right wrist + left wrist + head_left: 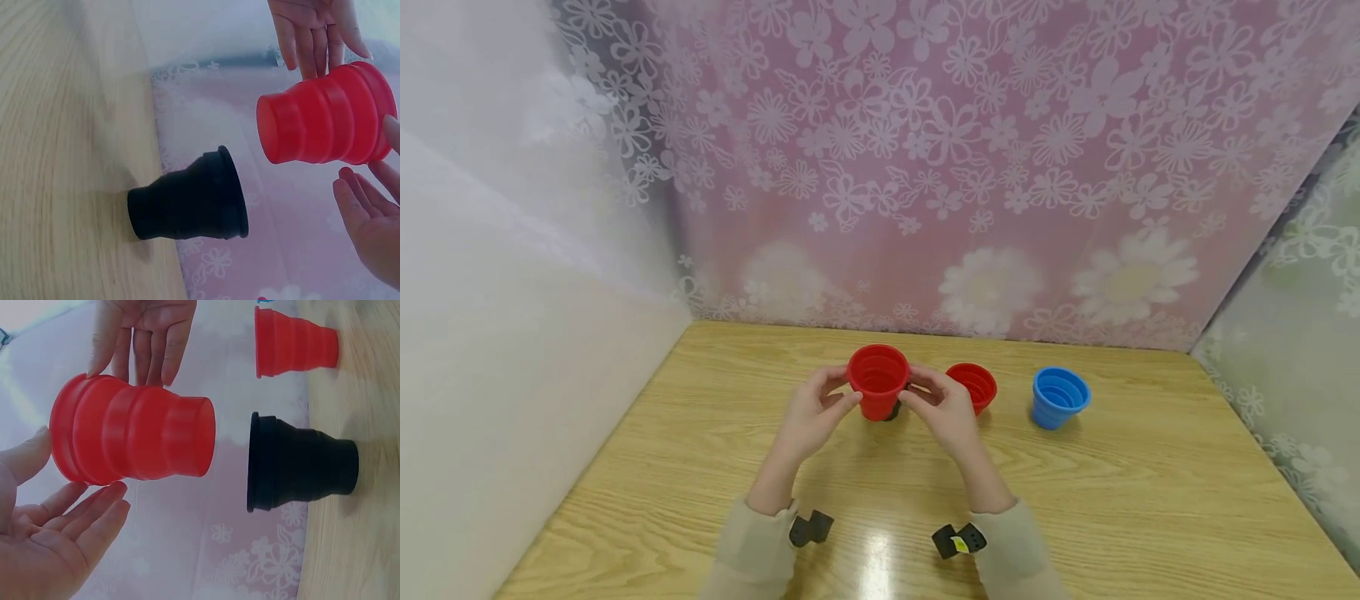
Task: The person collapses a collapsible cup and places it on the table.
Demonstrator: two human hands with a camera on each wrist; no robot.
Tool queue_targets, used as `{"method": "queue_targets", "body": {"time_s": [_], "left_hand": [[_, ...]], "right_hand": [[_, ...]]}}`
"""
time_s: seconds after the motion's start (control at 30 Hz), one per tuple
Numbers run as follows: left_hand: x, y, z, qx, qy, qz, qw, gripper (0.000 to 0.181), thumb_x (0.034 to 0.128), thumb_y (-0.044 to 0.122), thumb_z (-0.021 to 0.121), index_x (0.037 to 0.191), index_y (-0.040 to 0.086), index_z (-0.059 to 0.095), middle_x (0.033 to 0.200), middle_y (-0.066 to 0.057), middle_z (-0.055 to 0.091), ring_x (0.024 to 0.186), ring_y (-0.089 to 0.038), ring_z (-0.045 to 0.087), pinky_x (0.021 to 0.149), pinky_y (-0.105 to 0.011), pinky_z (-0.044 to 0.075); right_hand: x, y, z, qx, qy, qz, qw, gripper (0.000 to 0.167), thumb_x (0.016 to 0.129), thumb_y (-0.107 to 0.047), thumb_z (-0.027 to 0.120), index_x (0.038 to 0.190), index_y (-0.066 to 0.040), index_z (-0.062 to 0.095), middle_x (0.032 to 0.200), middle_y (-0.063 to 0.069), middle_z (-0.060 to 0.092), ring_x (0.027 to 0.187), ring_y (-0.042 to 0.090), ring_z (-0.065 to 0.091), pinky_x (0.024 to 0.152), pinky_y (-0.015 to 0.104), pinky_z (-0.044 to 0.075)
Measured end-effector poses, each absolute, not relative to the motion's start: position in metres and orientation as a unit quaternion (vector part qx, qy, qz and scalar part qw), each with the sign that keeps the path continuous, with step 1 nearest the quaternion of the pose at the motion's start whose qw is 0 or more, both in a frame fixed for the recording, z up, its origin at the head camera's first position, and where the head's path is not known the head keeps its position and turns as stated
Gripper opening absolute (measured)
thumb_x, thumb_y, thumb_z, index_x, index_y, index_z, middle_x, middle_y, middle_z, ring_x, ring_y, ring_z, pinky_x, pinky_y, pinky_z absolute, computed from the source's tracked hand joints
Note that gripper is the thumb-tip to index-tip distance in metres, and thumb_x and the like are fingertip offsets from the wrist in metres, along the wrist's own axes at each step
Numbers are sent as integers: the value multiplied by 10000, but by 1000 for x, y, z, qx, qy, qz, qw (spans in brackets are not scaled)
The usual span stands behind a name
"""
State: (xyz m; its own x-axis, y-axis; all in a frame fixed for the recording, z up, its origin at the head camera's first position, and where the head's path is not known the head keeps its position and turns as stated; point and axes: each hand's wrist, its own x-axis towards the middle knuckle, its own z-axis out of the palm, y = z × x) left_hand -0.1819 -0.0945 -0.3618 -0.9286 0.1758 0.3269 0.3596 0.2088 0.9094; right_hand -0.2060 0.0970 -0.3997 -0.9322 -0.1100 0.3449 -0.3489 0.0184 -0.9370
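Note:
Both hands hold a red ribbed collapsible cup (877, 380) upright above the table, its mouth facing up. On its left side, my left hand (808, 419) pinches it near the rim between thumb and fingers. Opposite, my right hand (946, 417) grips the rim area the same way. A black ribbed cup (300, 464) stands on the table just beyond the held cup; in the head view it is mostly hidden. The right wrist view shows this black cup (190, 199) upright and apart from the red one. Beside my right hand stands another red cup (976, 385), partly covered by it.
A blue ribbed cup (1058, 400) stands upright farther right on the wooden table (1150, 500). A flowered pink curtain (925, 167) hangs along the back edge. A pale panel (535, 333) borders the left side, and flowered fabric (1307, 392) the right.

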Motion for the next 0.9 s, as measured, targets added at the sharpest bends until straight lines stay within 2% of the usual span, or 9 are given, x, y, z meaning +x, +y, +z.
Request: {"method": "queue_targets", "body": {"time_s": [0.37,0.53,0.7,0.9], "left_hand": [[-199,-81,-381,-195,-737,-645,56,391,801,-1,623,1140,-44,434,1166,-180,494,1126,-289,462,884,-405,407],[-201,-74,-383,-199,-739,-642,47,375,809,25,623,1129,-26,435,1149,-164,506,1116,-275,471,883,-361,414],[-201,-68,-383,-206,-740,-640,34,370,811,49,626,1121,-13,434,1144,-156,518,1091,-258,488,872,-321,427],[-200,-63,-382,-218,-729,-649,24,348,817,51,617,1104,-8,428,1153,-165,522,1076,-256,499,870,-344,430]], "right_hand": [[-204,115,-394,166,-689,699,93,356,773,-21,660,1100,63,548,1174,171,525,1024,280,540,792,286,471],[-203,124,-393,168,-695,693,95,356,778,-1,648,1105,75,531,1183,186,514,1027,286,536,789,275,471],[-201,134,-392,173,-704,682,100,349,779,10,643,1100,87,526,1124,217,538,975,219,556,785,251,472],[-199,140,-391,162,-713,675,98,338,777,18,643,1083,97,523,1075,248,546,925,163,563,774,232,473]]}}
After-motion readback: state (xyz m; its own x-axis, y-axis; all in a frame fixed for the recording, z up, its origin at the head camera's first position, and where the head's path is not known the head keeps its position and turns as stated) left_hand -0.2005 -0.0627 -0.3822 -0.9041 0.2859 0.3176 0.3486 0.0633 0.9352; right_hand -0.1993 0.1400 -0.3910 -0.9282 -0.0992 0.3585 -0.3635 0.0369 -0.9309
